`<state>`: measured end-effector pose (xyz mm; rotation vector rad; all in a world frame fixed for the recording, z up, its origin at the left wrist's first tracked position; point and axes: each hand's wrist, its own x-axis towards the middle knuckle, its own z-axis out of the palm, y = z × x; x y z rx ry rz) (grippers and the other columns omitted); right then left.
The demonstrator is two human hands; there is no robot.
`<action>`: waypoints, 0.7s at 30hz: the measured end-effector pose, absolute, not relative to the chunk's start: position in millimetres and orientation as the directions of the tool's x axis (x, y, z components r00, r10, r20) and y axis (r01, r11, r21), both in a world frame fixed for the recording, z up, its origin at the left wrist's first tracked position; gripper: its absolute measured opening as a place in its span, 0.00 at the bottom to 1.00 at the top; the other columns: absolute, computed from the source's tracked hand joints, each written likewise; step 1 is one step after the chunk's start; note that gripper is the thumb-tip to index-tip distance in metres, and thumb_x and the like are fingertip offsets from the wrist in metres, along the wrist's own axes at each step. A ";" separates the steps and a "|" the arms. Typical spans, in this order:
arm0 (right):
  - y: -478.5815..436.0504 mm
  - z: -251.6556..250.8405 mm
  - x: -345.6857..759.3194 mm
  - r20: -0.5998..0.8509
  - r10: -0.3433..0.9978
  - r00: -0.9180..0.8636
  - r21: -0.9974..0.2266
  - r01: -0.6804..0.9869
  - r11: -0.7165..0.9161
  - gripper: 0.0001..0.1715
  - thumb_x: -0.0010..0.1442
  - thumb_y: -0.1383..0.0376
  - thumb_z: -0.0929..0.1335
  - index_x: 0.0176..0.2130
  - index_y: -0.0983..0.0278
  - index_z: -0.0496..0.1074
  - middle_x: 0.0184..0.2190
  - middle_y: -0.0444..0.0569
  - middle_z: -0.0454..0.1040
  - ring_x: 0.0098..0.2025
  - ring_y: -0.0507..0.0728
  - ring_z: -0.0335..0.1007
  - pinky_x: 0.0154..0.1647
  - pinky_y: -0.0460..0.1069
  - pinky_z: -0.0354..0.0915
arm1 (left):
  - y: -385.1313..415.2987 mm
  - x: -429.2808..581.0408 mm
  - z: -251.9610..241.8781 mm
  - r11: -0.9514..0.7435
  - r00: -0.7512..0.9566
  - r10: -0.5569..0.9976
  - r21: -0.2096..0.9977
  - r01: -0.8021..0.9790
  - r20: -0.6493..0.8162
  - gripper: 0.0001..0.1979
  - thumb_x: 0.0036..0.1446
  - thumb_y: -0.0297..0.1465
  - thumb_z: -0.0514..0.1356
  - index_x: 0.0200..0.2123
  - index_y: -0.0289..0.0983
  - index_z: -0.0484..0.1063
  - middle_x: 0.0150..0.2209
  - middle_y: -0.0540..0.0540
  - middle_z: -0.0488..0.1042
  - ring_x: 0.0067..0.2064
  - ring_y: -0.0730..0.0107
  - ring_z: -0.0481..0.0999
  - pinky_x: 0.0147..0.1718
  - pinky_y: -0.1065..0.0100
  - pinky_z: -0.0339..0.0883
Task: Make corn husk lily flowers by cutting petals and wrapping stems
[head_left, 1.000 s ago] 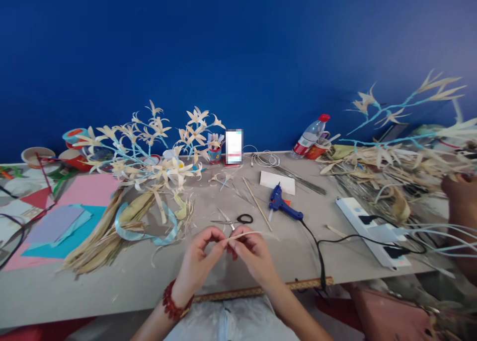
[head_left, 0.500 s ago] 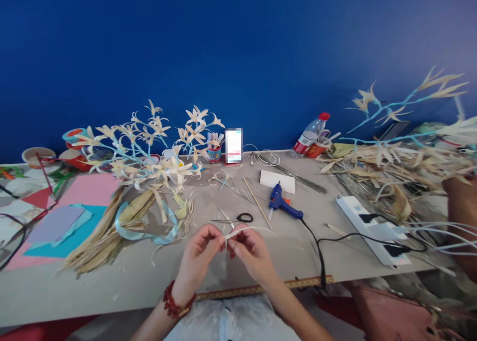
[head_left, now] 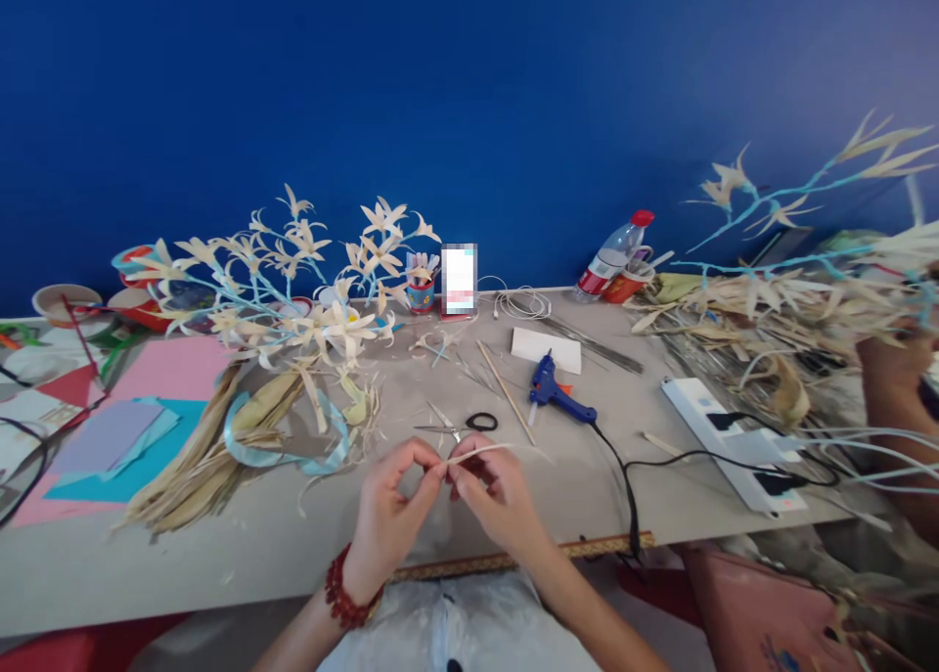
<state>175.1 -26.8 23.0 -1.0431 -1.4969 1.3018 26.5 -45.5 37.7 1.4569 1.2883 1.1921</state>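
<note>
My left hand (head_left: 392, 515) and my right hand (head_left: 499, 496) meet above the near edge of the grey table (head_left: 293, 555). Both pinch a thin pale straw strip (head_left: 480, 452) whose free end points right. A red bead bracelet (head_left: 338, 594) circles my left wrist. Just beyond my fingers lie small scissors with a black handle (head_left: 462, 425). A blue glue gun (head_left: 558, 398) rests to the right, its black cord running off the front edge.
Straw flowers on blue stems (head_left: 293, 281) and loose husks (head_left: 212, 447) fill the left. Coloured paper sheets (head_left: 132, 427) lie far left. A white power strip (head_left: 734, 447), a water bottle (head_left: 612, 251) and a heap of straw (head_left: 770, 310) sit right. Another person's arm (head_left: 899, 398) shows at far right.
My hands keep pinching the strip with small finger movements. The view has shifted slightly, and the other person's arm at the right has moved a little.
</note>
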 end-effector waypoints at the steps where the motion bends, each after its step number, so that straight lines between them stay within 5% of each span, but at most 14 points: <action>1: -26.8 23.6 175.0 0.065 0.960 -0.274 -0.995 0.053 0.083 0.05 0.57 0.69 0.64 0.29 0.63 0.67 0.23 0.42 0.67 0.24 0.51 0.67 0.22 0.43 0.63 | -45.6 26.7 37.2 -0.112 0.018 0.994 0.974 0.198 0.111 0.05 0.57 0.27 0.57 0.29 0.37 0.71 0.29 0.48 0.72 0.34 0.68 0.71 0.36 0.69 0.62; 11: -28.8 22.7 175.3 0.043 0.952 -0.302 -0.998 0.024 0.053 0.09 0.52 0.75 0.63 0.29 0.63 0.69 0.26 0.44 0.71 0.27 0.51 0.70 0.27 0.44 0.66 | -41.5 29.0 35.3 0.175 0.087 0.984 0.935 -0.309 -0.155 0.06 0.56 0.28 0.57 0.26 0.36 0.69 0.23 0.50 0.70 0.28 0.71 0.69 0.32 0.70 0.63; 21: -26.5 29.8 177.3 0.065 0.942 -0.329 -0.997 0.008 0.072 0.08 0.60 0.68 0.62 0.29 0.62 0.68 0.25 0.44 0.69 0.27 0.52 0.69 0.28 0.45 0.65 | -43.7 28.1 33.4 0.098 0.030 0.995 0.992 -0.084 -0.096 0.08 0.56 0.33 0.60 0.28 0.35 0.70 0.26 0.49 0.71 0.30 0.70 0.69 0.33 0.70 0.63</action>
